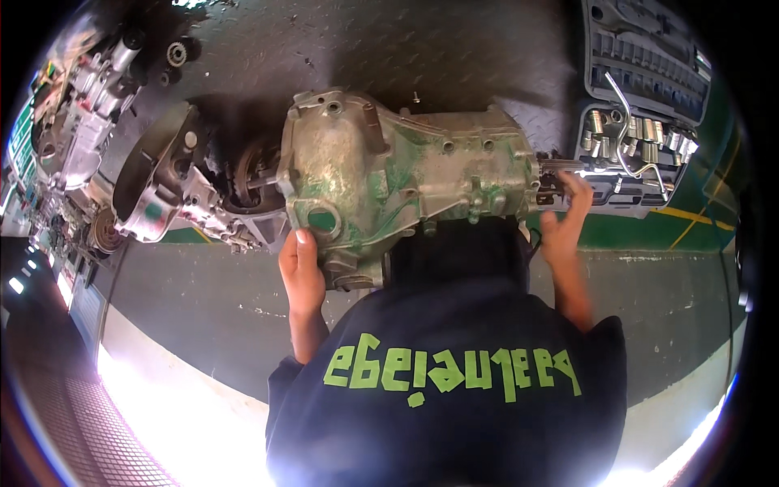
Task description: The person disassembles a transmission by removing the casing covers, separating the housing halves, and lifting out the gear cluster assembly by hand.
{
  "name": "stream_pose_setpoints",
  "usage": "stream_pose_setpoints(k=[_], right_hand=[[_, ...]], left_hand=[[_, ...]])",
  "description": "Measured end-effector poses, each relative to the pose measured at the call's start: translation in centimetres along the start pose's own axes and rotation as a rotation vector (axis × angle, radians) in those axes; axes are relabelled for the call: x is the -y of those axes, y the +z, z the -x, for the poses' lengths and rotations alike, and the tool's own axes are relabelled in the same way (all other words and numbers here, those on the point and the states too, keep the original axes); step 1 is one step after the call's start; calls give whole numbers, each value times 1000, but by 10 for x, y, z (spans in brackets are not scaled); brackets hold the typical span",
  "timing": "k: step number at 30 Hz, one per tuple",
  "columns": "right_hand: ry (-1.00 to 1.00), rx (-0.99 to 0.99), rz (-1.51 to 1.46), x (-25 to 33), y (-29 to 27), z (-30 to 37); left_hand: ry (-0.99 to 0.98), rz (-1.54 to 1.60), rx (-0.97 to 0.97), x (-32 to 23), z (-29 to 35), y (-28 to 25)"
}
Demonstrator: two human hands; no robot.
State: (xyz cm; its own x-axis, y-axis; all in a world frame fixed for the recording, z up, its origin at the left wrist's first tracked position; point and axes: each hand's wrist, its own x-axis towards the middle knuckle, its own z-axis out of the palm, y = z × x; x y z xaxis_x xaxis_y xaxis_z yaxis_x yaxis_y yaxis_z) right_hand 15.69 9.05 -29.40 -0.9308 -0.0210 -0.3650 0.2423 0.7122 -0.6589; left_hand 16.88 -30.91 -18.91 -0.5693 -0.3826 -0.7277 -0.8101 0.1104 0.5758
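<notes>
A large metal gearbox housing (pixel 438 162), with green stains and a round opening at its lower left, lies across the bench in front of me. My left hand (pixel 302 276) grips its lower left edge; the thumb rests on the casing and the other fingers are mostly hidden. At the right end, a splined gear shaft (pixel 556 172) sticks out of the housing. My right hand (pixel 570 215) is curled round the end of this shaft, fingertips on it and thumb below, slightly blurred.
To the left lie a bell-shaped housing (pixel 154 174) and more metal gearbox parts (pixel 85 138). A small gear (pixel 176 53) sits at the far left. An open grey tool case (pixel 649 49) with sockets (pixel 649 130) and a bent metal rod (pixel 623 122) stands at the right.
</notes>
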Motion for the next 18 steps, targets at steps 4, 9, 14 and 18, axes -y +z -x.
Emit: stream_pose_setpoints(k=[4, 9, 14, 18], right_hand=[[847, -77, -606, -7, 28, 14], [989, -108, -1308, 11, 42, -9], [903, -11, -1566, -9, 47, -3], [865, 35, -1694, -10, 44, -5]], left_hand=[[-40, -98, 45, 7, -3, -4], [-63, 119, 50, 8, -5, 2], [-69, 433, -38, 97, -51, -1], [-19, 350, 164, 104, -73, 35]])
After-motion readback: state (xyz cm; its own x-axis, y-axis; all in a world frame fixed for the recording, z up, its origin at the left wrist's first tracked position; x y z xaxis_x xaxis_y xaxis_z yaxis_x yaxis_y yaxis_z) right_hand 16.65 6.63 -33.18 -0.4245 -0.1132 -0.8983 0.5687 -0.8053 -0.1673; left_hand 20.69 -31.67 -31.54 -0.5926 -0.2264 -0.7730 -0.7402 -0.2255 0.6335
